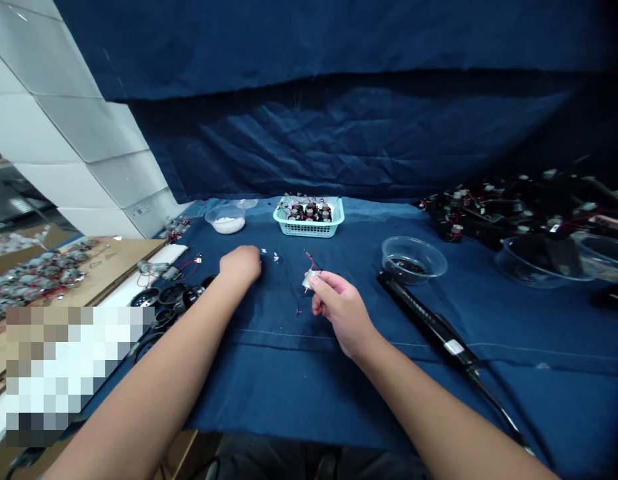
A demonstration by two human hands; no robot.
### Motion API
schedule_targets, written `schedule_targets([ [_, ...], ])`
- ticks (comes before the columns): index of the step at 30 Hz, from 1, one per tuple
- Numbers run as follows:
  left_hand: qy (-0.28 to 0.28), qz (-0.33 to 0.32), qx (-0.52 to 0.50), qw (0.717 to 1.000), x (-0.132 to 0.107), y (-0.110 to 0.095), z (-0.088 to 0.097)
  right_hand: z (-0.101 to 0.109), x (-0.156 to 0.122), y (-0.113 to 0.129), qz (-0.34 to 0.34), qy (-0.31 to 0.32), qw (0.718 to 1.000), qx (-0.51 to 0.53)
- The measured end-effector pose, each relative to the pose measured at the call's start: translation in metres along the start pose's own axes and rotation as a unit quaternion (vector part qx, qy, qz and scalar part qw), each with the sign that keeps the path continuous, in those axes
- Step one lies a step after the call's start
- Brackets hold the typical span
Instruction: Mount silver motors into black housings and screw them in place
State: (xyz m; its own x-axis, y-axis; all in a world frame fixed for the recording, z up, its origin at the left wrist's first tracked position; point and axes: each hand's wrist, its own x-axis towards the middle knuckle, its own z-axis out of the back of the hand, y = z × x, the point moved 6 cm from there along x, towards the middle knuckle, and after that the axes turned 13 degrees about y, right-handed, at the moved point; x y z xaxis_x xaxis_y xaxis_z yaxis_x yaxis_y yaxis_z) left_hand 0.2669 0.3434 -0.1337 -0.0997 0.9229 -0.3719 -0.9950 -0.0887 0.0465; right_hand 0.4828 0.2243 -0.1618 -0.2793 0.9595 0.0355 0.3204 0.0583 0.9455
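Note:
Between the thumb and fingers of my right hand is a small silver motor, with thin red and dark wires rising from its far end. My left hand is closed and low over the blue cloth, its knuckles up. Its fingertips are hidden beneath it, so what they hold, if anything, does not show. Small white pieces lie on the cloth just right of that hand. Black round parts are heaped beside my left forearm.
A light blue basket of motor assemblies stands at the back. A clear bowl of white pieces is at left; a bowl of dark screws and a black electric screwdriver are at right. Wired motors cover cardboard at left; black assemblies pile up at right.

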Motion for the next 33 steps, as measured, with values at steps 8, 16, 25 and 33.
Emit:
schedule_targets([
  [8, 0.008, -0.018, 0.023, 1.000, 0.007, -0.004, 0.005, 0.001, 0.000, -0.001, -0.003, 0.001, 1.000, -0.001],
  [16, -0.007, -0.058, 0.020, 0.998, 0.010, -0.005, 0.003, 0.002, -0.001, -0.002, -0.002, -0.003, 1.000, -0.006],
  [25, -0.008, -0.053, 0.040, 0.998, -0.018, -0.019, -0.002, 0.000, -0.002, 0.001, -0.006, 0.002, 1.000, -0.008],
  [33, -0.036, -0.075, 0.022, 0.996, -0.023, -0.008, -0.014, 0.002, -0.004, -0.001, -0.007, -0.003, 1.000, -0.006],
])
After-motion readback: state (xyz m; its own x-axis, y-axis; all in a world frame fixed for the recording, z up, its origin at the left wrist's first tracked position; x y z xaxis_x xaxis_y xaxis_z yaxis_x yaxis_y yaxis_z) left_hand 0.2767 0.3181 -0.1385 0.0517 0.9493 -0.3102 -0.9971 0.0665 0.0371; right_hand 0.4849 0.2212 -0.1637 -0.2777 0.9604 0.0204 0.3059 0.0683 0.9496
